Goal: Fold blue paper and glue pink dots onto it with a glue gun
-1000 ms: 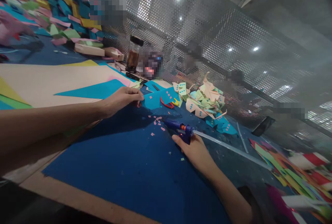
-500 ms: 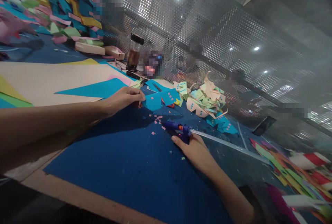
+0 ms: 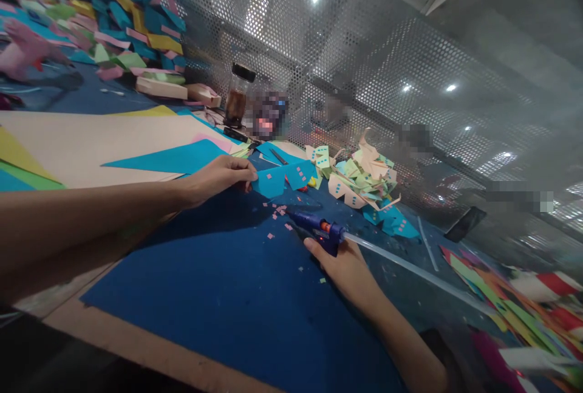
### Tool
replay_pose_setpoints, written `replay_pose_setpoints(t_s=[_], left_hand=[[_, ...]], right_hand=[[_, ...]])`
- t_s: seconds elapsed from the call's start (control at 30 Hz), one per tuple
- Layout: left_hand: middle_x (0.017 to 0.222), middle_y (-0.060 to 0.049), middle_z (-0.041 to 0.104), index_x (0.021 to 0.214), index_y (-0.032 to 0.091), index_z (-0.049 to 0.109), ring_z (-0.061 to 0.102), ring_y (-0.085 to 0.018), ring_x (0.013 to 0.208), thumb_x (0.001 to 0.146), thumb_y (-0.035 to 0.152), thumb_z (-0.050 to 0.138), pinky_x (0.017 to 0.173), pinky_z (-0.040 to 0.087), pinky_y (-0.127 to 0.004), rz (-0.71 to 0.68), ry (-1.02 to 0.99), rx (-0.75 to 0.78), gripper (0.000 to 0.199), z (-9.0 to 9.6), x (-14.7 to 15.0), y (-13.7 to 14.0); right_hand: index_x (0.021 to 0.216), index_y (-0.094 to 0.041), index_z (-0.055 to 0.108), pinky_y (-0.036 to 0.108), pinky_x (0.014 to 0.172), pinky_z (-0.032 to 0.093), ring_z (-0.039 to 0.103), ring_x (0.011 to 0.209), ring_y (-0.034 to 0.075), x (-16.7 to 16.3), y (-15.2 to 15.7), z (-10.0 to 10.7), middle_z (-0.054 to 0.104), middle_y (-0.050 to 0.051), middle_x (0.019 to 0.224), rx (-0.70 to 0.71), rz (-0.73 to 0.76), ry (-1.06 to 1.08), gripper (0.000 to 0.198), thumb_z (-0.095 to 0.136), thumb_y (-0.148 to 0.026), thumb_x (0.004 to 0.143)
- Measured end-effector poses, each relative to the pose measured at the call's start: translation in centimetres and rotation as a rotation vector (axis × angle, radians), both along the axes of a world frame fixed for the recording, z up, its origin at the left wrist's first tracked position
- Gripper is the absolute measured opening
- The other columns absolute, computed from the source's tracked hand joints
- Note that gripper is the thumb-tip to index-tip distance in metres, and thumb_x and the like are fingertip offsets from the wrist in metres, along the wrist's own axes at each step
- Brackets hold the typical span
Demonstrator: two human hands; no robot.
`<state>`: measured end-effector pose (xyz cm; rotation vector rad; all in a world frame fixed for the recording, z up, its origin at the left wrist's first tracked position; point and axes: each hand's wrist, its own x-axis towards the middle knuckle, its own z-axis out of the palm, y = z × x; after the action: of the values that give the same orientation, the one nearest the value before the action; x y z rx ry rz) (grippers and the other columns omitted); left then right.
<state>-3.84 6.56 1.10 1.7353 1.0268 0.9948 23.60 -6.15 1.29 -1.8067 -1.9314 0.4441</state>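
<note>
My left hand (image 3: 224, 178) pinches the left end of a blue paper cutout (image 3: 272, 181) that carries small pink squares. My right hand (image 3: 342, 262) is wrapped round a dark blue hot glue gun (image 3: 314, 226), with a long clear glue stick (image 3: 410, 268) sticking out of its back. The gun's nozzle points left, close to several loose pink paper squares (image 3: 279, 211) on the blue table mat (image 3: 218, 296). Behind the cutout, scissors with red and yellow handles (image 3: 311, 182) are partly hidden.
A pile of cut paper pieces (image 3: 364, 174) lies beyond the glue gun. Cream and coloured sheets (image 3: 82, 138) spread at the left. A jar with a black lid (image 3: 237, 96) stands near the mesh partition (image 3: 364, 59). Coloured paper strips (image 3: 501, 296) and a phone (image 3: 465, 224) are at the right.
The glue gun has turned a little in my right hand, its back end and glue stick shifting right and down. My left hand still holds the blue cutout in nearly the same place.
</note>
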Motion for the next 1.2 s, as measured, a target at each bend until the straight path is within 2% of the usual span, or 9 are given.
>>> replay_pose_setpoints(t_s=[0.13,0.27,0.33,0.43,0.77,1.2], left_hand=[[0.067,0.000,0.065,0.069,0.019,0.065,0.060,-0.017,0.070,0.078,0.036,0.060,0.071,0.043,-0.030,-0.042,0.051,0.016,0.020,0.3,0.0,-0.4],[0.066,0.000,0.065,0.070,0.019,0.064,0.058,-0.016,0.068,0.076,0.036,0.061,0.068,0.041,-0.028,-0.077,0.095,0.018,0.019,0.8,0.3,-1.1],[0.066,0.001,0.065,0.070,0.019,0.064,0.056,-0.015,0.066,0.078,0.037,0.061,0.064,0.038,-0.028,-0.094,0.119,0.032,0.021,0.9,0.4,-1.3],[0.068,0.000,0.065,0.072,0.018,0.065,0.053,-0.015,0.065,0.081,0.038,0.060,0.061,0.034,-0.028,-0.123,0.147,0.048,0.023,0.8,0.5,-1.5],[0.068,0.000,0.064,0.072,0.018,0.067,0.052,-0.015,0.066,0.083,0.039,0.060,0.061,0.031,-0.029,-0.185,0.187,0.052,0.025,0.6,0.5,-1.5],[0.067,0.000,0.063,0.070,0.018,0.065,0.052,-0.015,0.066,0.082,0.040,0.061,0.062,0.032,-0.028,-0.217,0.165,0.023,0.025,1.0,0.7,-2.0]], right_hand=[[0.089,-0.023,0.066,0.032,0.069,0.047,0.064,0.077,0.023,-0.1,-0.5,-0.1,0.068,0.004,0.079,0.109,0.006,0.001,0.035,0.055,-0.056,0.092],[0.077,-0.024,0.053,0.025,0.054,0.039,0.053,0.058,0.014,-0.5,-1.1,0.2,0.054,-0.004,0.063,0.107,0.026,0.071,0.034,0.057,-0.055,0.091],[0.073,-0.024,0.047,0.023,0.051,0.035,0.047,0.055,0.012,-0.6,-1.2,0.3,0.048,-0.006,0.060,0.137,0.054,0.103,0.035,0.058,-0.052,0.091],[0.075,-0.023,0.047,0.022,0.050,0.033,0.044,0.054,0.011,-0.5,-1.3,0.2,0.047,-0.007,0.061,0.194,0.099,0.102,0.031,0.060,-0.046,0.092],[0.084,-0.023,0.054,0.023,0.055,0.034,0.052,0.057,0.013,0.0,-1.0,-0.7,0.058,-0.004,0.069,0.324,0.161,-0.108,0.007,0.058,-0.028,0.086],[0.087,-0.022,0.056,0.023,0.057,0.036,0.059,0.060,0.015,0.4,-0.6,-1.0,0.063,-0.002,0.073,0.417,0.236,-0.206,0.004,0.057,-0.026,0.087]])
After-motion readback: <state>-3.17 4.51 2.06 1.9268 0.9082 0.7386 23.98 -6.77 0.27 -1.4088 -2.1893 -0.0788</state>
